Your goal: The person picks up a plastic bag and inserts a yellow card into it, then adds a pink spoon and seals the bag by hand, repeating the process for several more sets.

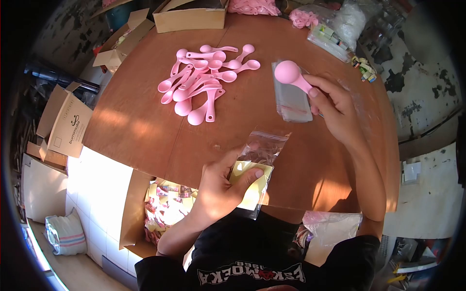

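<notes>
My left hand [221, 186] is closed on a clear plastic bag [264, 145], thumb in front, near the table's front edge. Inside the bag sits a pale yellow card [248, 186], and the bag's upper end points away from me. My right hand [335, 104] grips a pink spoon [288, 72] by its handle, the rounded back of its bowl facing up. Beneath that spoon lies a stack of clear plastic bags [293, 109] on the table. Left of the stack is a loose pile of pink spoons [196, 77], lying in different directions.
The brown table [145, 131] carries an open cardboard box [189, 19] and bags of pink pieces [253, 7] at its far edge. Small packets [364, 69] lie far right. A carton of filled packets [167, 203] stands below the front edge, left. More boxes [70, 121] stand left.
</notes>
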`<move>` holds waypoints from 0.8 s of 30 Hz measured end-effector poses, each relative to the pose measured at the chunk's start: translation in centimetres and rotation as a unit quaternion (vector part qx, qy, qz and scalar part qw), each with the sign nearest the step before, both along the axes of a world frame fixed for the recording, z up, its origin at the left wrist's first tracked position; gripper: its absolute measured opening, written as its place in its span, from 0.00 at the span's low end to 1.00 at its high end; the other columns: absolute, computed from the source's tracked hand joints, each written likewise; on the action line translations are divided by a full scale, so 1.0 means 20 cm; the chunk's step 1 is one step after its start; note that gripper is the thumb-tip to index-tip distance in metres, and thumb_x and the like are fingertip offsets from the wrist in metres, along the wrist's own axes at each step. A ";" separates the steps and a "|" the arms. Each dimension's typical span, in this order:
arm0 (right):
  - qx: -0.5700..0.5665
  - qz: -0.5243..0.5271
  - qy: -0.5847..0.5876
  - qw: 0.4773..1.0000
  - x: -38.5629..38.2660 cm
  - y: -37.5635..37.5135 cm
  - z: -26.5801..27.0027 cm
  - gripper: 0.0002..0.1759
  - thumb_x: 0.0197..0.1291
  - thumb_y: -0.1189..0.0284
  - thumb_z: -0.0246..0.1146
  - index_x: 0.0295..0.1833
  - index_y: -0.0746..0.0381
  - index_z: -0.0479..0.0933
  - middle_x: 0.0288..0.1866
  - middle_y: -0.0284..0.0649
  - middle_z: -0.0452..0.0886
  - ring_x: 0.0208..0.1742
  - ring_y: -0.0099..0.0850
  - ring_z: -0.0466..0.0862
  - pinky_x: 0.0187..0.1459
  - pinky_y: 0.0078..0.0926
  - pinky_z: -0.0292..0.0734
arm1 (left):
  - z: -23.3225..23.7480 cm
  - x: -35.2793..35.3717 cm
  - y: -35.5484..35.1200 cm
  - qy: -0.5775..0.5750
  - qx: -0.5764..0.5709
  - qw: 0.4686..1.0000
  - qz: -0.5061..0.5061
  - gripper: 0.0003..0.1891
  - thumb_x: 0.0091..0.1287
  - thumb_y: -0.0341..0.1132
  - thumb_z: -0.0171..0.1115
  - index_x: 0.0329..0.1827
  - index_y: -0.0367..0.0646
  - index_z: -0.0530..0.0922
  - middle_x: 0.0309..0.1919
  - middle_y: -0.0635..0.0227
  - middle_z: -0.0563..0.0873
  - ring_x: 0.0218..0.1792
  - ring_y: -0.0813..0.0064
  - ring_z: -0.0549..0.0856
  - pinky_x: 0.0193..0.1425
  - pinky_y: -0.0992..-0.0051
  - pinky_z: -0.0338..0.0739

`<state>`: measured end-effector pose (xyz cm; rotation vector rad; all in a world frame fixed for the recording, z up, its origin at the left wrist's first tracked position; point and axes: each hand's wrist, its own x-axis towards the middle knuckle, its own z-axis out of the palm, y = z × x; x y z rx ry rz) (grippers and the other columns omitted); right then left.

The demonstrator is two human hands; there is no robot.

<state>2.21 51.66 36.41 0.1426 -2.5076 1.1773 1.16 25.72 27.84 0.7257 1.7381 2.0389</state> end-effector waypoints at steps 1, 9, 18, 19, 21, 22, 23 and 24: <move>-0.040 -0.001 -0.022 0.999 0.10 -0.01 0.04 0.13 0.70 0.75 0.56 0.55 0.66 0.78 0.41 0.34 0.77 0.33 0.18 0.73 0.35 0.18 0.70 | 0.00 0.01 0.02 0.008 -0.001 1.000 -0.001 0.21 0.64 0.28 0.68 0.59 0.32 0.76 0.40 0.56 0.89 0.41 0.79 0.87 0.45 0.79 0.80; -0.171 0.037 0.029 0.984 0.55 0.07 0.13 0.12 0.60 0.84 0.64 0.50 0.71 0.78 0.44 0.40 0.80 0.41 0.23 0.81 0.42 0.18 0.77 | 0.01 0.08 0.20 0.043 -0.014 0.997 -0.066 0.23 0.65 0.28 0.68 0.62 0.34 0.74 0.42 0.58 0.89 0.42 0.80 0.86 0.47 0.78 0.79; -0.150 -0.003 0.009 0.989 0.62 0.15 0.09 0.13 0.60 0.83 0.67 0.51 0.69 0.78 0.45 0.39 0.82 0.45 0.22 0.82 0.46 0.18 0.79 | 0.07 0.18 0.29 0.063 -0.058 0.987 -0.136 0.26 0.63 0.23 0.67 0.66 0.33 0.70 0.47 0.58 0.87 0.49 0.75 0.85 0.54 0.74 0.78; -0.159 0.003 0.004 0.987 0.61 0.15 0.08 0.14 0.59 0.82 0.67 0.51 0.69 0.78 0.44 0.39 0.82 0.45 0.22 0.82 0.46 0.18 0.79 | 0.08 0.18 0.30 0.063 -0.064 0.985 -0.147 0.28 0.62 0.18 0.66 0.66 0.30 0.68 0.51 0.57 0.85 0.55 0.72 0.83 0.61 0.72 0.76; -0.153 0.013 -0.010 0.988 0.60 0.16 0.08 0.15 0.58 0.83 0.67 0.51 0.69 0.76 0.43 0.40 0.83 0.44 0.23 0.83 0.45 0.19 0.79 | 0.08 0.18 0.31 0.074 -0.064 0.984 -0.150 0.28 0.62 0.18 0.65 0.67 0.30 0.68 0.52 0.57 0.84 0.55 0.72 0.83 0.61 0.72 0.76; -0.144 0.024 -0.022 0.989 0.60 0.16 0.08 0.16 0.57 0.83 0.68 0.51 0.68 0.75 0.42 0.42 0.83 0.42 0.25 0.83 0.43 0.19 0.79 | 0.08 0.18 0.32 0.086 -0.061 0.983 -0.151 0.29 0.62 0.18 0.65 0.67 0.30 0.67 0.53 0.57 0.84 0.55 0.71 0.83 0.62 0.72 0.76; -0.147 0.024 -0.024 0.989 0.60 0.15 0.08 0.16 0.57 0.83 0.68 0.51 0.68 0.75 0.42 0.42 0.83 0.42 0.25 0.83 0.43 0.19 0.79 | 0.08 0.18 0.32 0.083 -0.063 0.983 -0.152 0.29 0.62 0.18 0.65 0.67 0.30 0.67 0.53 0.57 0.84 0.55 0.71 0.83 0.62 0.72 0.76; -0.172 0.031 -0.030 0.984 0.59 0.14 0.08 0.18 0.57 0.83 0.69 0.52 0.68 0.73 0.41 0.43 0.84 0.42 0.25 0.84 0.43 0.19 0.79 | 0.08 0.18 0.32 0.076 -0.055 0.982 -0.162 0.29 0.63 0.18 0.65 0.68 0.30 0.67 0.53 0.57 0.84 0.56 0.71 0.83 0.62 0.72 0.76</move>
